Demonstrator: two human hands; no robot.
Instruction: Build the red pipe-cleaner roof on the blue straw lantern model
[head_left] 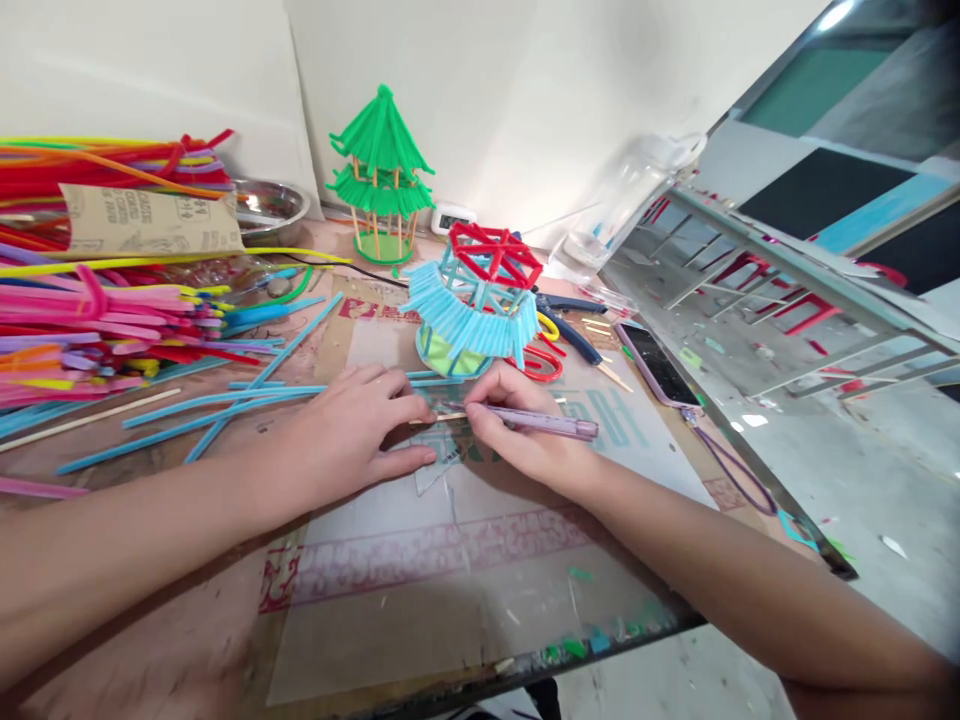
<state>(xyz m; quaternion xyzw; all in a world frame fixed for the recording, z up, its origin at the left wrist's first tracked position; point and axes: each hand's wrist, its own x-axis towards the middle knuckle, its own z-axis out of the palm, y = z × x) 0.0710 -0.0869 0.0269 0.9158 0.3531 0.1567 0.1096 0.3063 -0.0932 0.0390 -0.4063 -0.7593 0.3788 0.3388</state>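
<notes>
My right hand (517,425) pinches a purplish pen (551,421), its tip end pointing left toward a thin wooden stick (451,415). The fingertips of my left hand (364,425) press the stick down on the clear sheet, thumb lowered beside it. Between the hands and just below the stick lies a clear, pointed piece with small dark marks (441,470). Right behind my hands stands a small pavilion model (472,315) with a light-blue fringe roof, a red top frame and a green base. A finished-looking green two-tiered pavilion (382,180) stands farther back.
Bundles of coloured pipe cleaners (97,330) fill the left side, with loose blue ones (225,410) nearby. A metal bowl (270,210), small digital clock (453,219), clear pitcher (615,210), blue-handled pliers (574,340) and phone (658,365) surround the work. The table edge (600,650) runs nearest me.
</notes>
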